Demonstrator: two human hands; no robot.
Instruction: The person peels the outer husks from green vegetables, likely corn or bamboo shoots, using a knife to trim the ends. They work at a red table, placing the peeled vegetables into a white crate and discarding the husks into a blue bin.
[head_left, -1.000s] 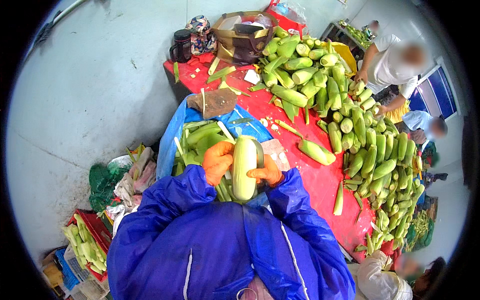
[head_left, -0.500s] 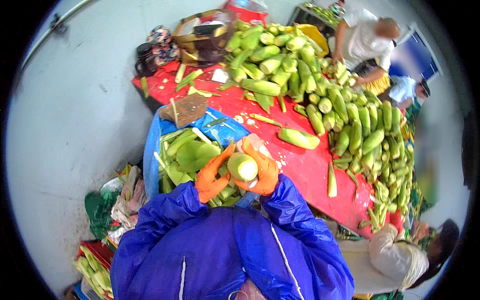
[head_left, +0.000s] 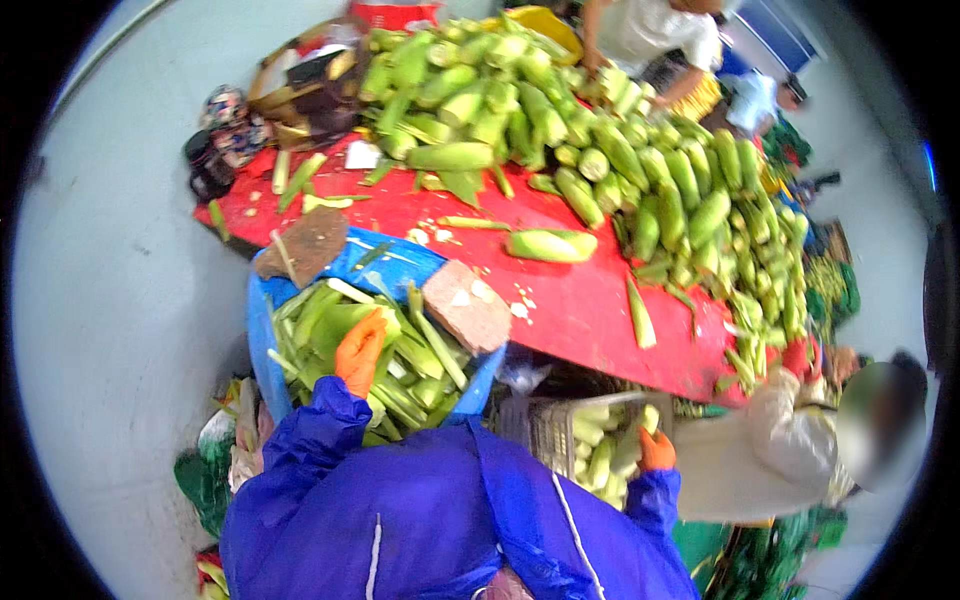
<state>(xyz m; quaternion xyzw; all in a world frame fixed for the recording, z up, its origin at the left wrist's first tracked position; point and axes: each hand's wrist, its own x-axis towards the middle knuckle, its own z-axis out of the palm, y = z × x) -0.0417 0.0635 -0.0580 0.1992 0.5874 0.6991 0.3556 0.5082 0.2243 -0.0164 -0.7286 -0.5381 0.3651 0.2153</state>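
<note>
In an orange glove, my left hand [head_left: 361,352] is over the green corn husks [head_left: 412,358] in a blue plastic bag [head_left: 262,345]. Its fingers stretch upward beside a broad husk leaf, and I see nothing gripped in them. My right hand [head_left: 657,452], gloved in orange too, is out to the right at a grey plastic crate [head_left: 540,440]. It is closed around a pale ear of corn [head_left: 649,418], whose tip shows above the glove. Several peeled ears [head_left: 597,462] lie inside that crate.
A large heap of corn ears [head_left: 650,190] covers the far and right parts of the red table [head_left: 590,310]. A stone block [head_left: 467,305] and a brown slab [head_left: 305,243] rest on the bag's rim. One person [head_left: 640,35] stands across the table, another [head_left: 770,450] at right.
My hands have parted. The ear held between them has gone right and down with my right hand to the crate, while my left hand moved left over the husks. The view has shifted.
</note>
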